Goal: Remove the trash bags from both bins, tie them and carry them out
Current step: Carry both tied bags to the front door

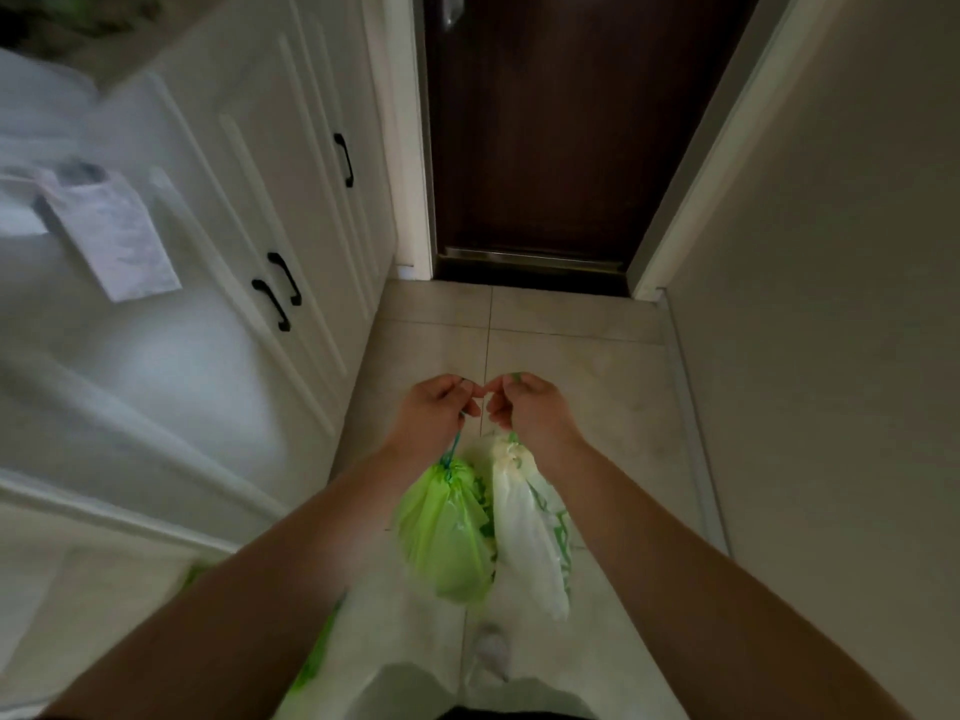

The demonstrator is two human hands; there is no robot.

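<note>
A tied green trash bag (447,532) hangs by its blue-green drawstring from my left hand (434,410), whose fingers are curled round the string. Beside it, touching, hangs a white trash bag (530,532) with green print, gripped at its gathered neck by my right hand (530,410). Both hands are held close together in front of me over the tiled floor, knuckles almost touching. A dark brown door (561,122) stands shut straight ahead.
White cabinets (244,200) with black handles line the left side, with a paper sheet (111,231) hanging off the counter. A plain wall (831,304) bounds the right. The beige tiled floor (571,356) forms a narrow passage to the door's metal threshold (530,259).
</note>
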